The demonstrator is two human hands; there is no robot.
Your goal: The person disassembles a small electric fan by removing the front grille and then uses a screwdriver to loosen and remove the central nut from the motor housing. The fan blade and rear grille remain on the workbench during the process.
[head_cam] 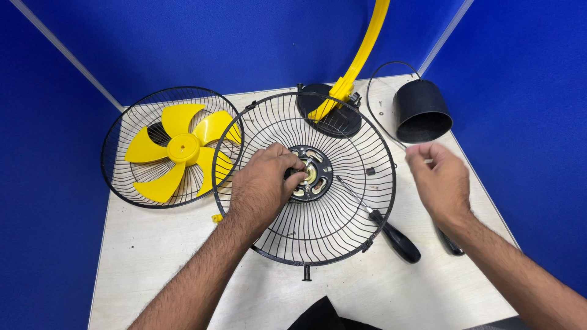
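Left hand (pixel 266 183) pinches flat-lying fan guard's (pixel 342 226) upward-facing hub (pixel 310 173); right hand (pixel 437 180) hovers loosely closed.

Pale plywood tabletop (pixel 183 269) sat in corner of booth. Blue partition panels (pixel 183 43) enclosed it on left, back and right, joined by thin light metal strips (pixel 67 55). Lighting was even and bright, shadows soft. Floor and windows were out of view.

Blade (pixel 181 148) in left grille (pixel 122 177); screwdriver (pixel 382 223) across middle grille (pixel 342 238); cup (pixel 420 111) behind right
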